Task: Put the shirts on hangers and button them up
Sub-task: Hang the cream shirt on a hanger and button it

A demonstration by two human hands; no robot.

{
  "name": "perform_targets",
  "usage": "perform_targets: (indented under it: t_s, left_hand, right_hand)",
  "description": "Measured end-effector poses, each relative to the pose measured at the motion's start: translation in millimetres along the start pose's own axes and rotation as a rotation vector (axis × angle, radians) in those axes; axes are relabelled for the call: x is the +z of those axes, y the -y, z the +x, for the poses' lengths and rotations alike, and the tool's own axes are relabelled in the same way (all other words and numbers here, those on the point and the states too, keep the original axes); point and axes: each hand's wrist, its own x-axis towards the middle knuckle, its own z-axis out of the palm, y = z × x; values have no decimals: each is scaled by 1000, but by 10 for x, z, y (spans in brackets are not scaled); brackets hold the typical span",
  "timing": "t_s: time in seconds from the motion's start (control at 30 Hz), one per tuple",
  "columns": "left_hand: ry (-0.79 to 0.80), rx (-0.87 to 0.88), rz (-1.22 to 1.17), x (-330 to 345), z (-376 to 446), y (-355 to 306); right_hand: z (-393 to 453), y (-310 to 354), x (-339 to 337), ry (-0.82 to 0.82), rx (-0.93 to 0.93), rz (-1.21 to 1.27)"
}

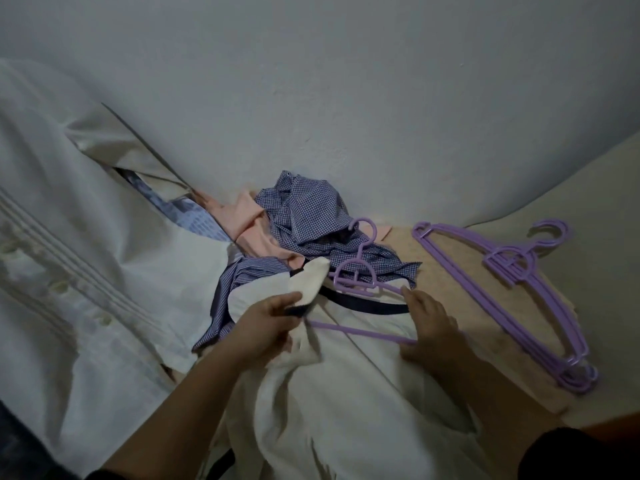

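Both forearms reach in from the bottom edge over a cream shirt (346, 403) that lies rumpled across the near part of the bench (467, 271). On the left hand (266, 323) the grip is closed, fingers and thumb pinching the shirt's collar where its dark inner band shows, the pale collar flap standing up above the knuckles. The right hand (429, 323) lies on the purple hanger (360, 275); its fingers curl over the hanger's shoulder and the end of the lower bar, so that grip holds the hanger. This hanger rests on the cream shirt at the collar opening, its hook pointing away toward the wall (346, 81). Just behind it a checked blue shirt (308, 209) is heaped against the wall, with a peach shirt (242, 216) beside and partly under it and a finely striped blue shirt (242, 275) at the left hand's far side. Well to the right, a stack of purple hangers (512, 282) lies flat on the tan bench top. A large white shirt (69, 237) with pleats and buttons fills the left side.
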Motion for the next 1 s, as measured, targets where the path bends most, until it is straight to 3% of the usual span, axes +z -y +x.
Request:
perform_targets:
  t_s: [0.1, 0.17, 0.27, 0.37, 0.53, 0.6, 0.7, 0.87, 1.0]
  left_hand:
    - [-364, 266, 860, -63, -32, -19]
    - [-528, 535, 1062, -48, -43, -65]
    - [-406, 858, 1250, -49, 119, -98]
    - [-215, 834, 1461, -40, 327, -65]
    - [-162, 838, 1521, -60, 484, 18]
    - [-165, 881, 1513, -88, 509, 58]
    - [-136, 920, 1485, -158, 552, 133]
    - [-97, 897, 1471, -207, 589, 190]
    - [-53, 868, 1451, -238, 593, 184]
  right_hand:
    - [-9, -27, 56, -68, -44, 3]
    - [4, -50, 91, -99, -57, 20]
    - [13, -69, 118, -135, -92, 17]
    - [23, -85, 125, -162, -118, -2]
    - [92, -197, 98, -151, -189, 105]
    - [151, -191, 11, -121, -83, 336]
    - [325, -239, -97, -226, 132, 548]
    - [497, -299, -250, 94, 433, 525]
    - [538, -311, -216, 200, 495, 427]
